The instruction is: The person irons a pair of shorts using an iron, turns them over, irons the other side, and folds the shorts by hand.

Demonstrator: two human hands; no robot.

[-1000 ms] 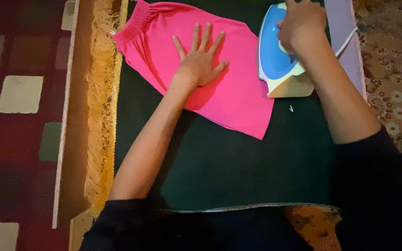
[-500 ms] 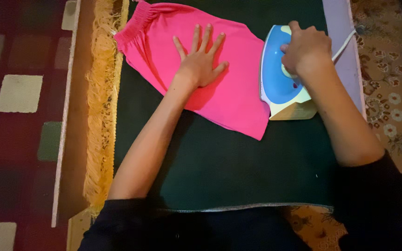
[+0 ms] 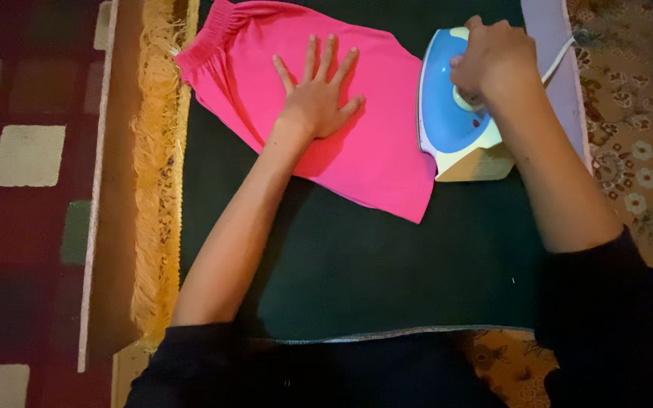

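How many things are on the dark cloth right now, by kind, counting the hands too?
Pink garment: 1, lying flat
Blue and white iron: 1, at the garment's right edge
Hands: 2, left hand spread flat on the garment, right hand gripping the iron's handle
Total: 4

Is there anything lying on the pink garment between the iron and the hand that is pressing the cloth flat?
Nothing visible. The blue and white iron, gripped by the right hand, sits at the pink garment's right edge. Only bare pink fabric lies between it and the left hand, spread flat on the cloth.
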